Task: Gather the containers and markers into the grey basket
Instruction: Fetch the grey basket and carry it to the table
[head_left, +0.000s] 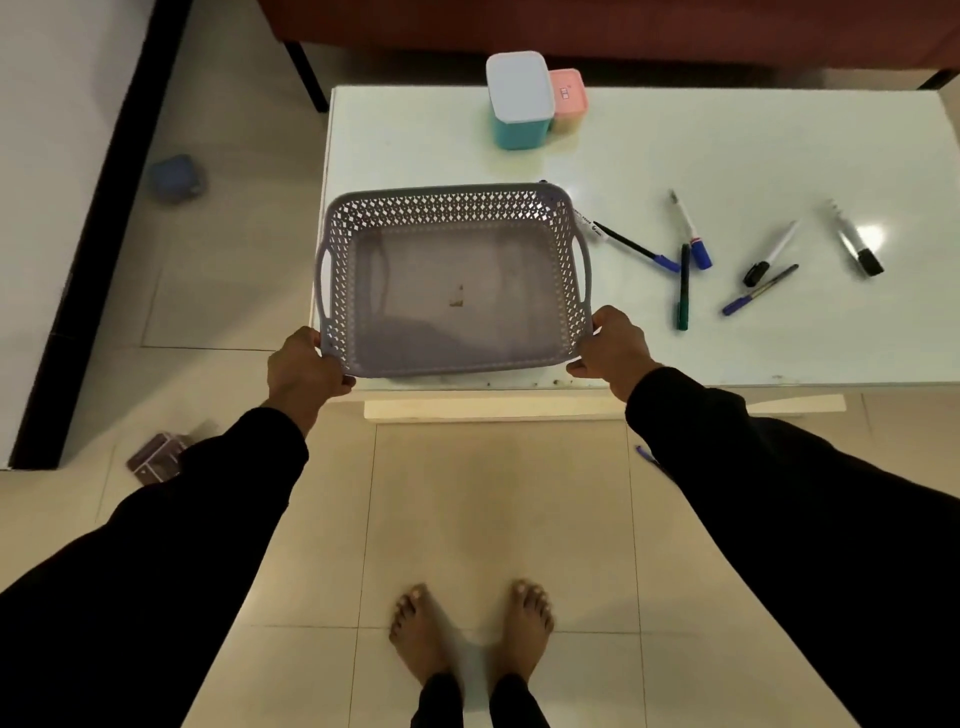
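Left hand (304, 366): clamped on grey basket (452, 280) near corner, frame centre.
Right hand (613, 345): gripped opposite corner; kept basket level.
Basket: empty, over table (727, 156) left edge.
Containers (519, 98): upper centre.
Markers (691, 234): scattered right, uncollected.

- A white, glossy rectangular counter (727, 156) stands on a pale tiled floor (498, 519).
- At its far edge: a teal plastic container with a white lid (519, 98), touching a smaller pink-lidded container (568, 98) on its right.
- Scattered on its right half: a slim black pen with a blue cap (636, 249), a white marker with a blue cap (691, 234), a dark green marker (684, 286), a white marker with a black cap (771, 254), a slim blue-tipped pen (758, 291), and a silver marker with a black cap (857, 241).
- On the floor to the left: a blurred blue object (176, 176) and a small brown box (156, 457).
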